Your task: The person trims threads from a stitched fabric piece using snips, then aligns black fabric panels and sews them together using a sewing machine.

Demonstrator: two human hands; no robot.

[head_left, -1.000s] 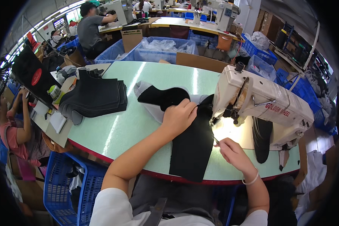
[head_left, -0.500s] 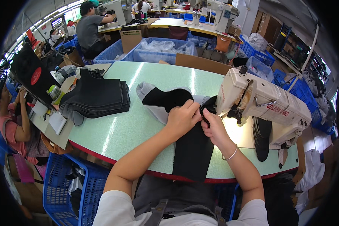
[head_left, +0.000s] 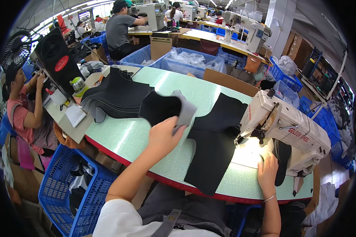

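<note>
My left hand (head_left: pixel 164 136) is closed on the lower edge of a curled fabric piece (head_left: pixel 162 106), black on one face and grey on the other, raised above the table. To its right, a black fabric panel (head_left: pixel 215 138) lies flat, one edge beside the foot of the white sewing machine (head_left: pixel 286 120). My right hand (head_left: pixel 268 170) rests at the machine's lit bed, fingers bent and drawn together. A small dark tip shows at its fingertips; what it belongs to I cannot make out. Dark cut pieces (head_left: pixel 283 162) lie just beyond that hand, under the machine arm.
A stack of black fabric pieces (head_left: pixel 116 94) covers the table's left part. Beside it stand a side table with a green-lidded container (head_left: pixel 79 86) and a black fan-like box. A blue basket (head_left: pixel 73 189) is at lower left. Co-workers sit at the left and far left.
My hands, together at the fabric before, are now apart. The left has lifted the curled grey-and-black piece leftward; the right has moved to the machine bed. The black panel lies loose; the view has shifted.
</note>
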